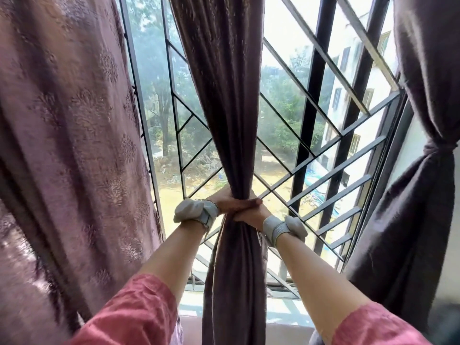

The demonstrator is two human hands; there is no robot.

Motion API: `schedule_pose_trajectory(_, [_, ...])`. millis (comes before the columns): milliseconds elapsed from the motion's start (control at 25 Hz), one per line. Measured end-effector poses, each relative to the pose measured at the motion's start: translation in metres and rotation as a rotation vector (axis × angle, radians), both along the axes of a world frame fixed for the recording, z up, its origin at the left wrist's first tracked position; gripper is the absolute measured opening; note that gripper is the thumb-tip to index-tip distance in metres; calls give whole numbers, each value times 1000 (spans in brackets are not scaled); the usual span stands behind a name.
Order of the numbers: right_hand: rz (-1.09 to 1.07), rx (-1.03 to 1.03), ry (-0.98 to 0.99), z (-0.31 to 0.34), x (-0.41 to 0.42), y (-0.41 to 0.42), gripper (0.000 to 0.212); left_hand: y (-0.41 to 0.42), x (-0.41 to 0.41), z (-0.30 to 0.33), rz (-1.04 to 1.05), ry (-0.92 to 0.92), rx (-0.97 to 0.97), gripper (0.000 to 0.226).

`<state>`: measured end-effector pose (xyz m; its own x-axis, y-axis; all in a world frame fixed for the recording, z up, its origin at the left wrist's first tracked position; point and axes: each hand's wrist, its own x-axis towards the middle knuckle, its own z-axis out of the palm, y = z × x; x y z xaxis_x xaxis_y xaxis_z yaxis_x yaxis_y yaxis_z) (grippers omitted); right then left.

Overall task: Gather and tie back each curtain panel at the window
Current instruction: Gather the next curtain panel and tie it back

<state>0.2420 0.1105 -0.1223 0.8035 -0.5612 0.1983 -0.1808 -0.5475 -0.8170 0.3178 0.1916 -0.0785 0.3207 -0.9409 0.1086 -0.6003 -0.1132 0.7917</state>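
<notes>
A dark purple-brown middle curtain panel (224,95) hangs in front of the window, bunched into a narrow waist. My left hand (227,204) wraps around that waist from the left. My right hand (251,215) grips it from the right, just below, with the fingers of both hands partly hidden behind the cloth. A right curtain panel (420,170) hangs at the far right, cinched by a tie (439,148). A lighter patterned left curtain panel (67,133) hangs loose and spread wide.
A black metal window grille (321,155) with diagonal bars runs behind the curtains. The window ledge (281,312) lies below my forearms. Both wrists wear grey straps. Trees and a white building show outside.
</notes>
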Motion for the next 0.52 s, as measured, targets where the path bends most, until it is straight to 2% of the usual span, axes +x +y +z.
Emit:
schedule_pose_trajectory(40, [3, -33, 87, 1, 2, 6, 63, -2, 0, -1, 74, -53, -9, 62])
schedule_pose_trajectory(80, [31, 18, 136, 1, 1, 8, 66, -5, 0, -2, 167, -96, -9, 55])
schedule_pose_trajectory(160, [161, 316, 132, 8, -7, 6, 65, -5, 1, -5, 341, -136, -19, 41])
schedule_pose_trajectory(240, [160, 569, 11, 18, -15, 0, 48, -3, 2, -10, 388, -129, -55, 37])
schedule_pose_trajectory(320, [-1, 721, -204, 25, -16, -11, 47, 1, 5, -12, 359, -114, -78, 38])
schedule_pose_trajectory(400, [-97, 655, -262, 30, -11, -13, 46, 7, 5, -11, 227, -85, -88, 38])
schedule_pose_trajectory(520, [71, 505, -4, 21, -10, -2, 31, 16, 2, -12, 82, -117, -91, 38])
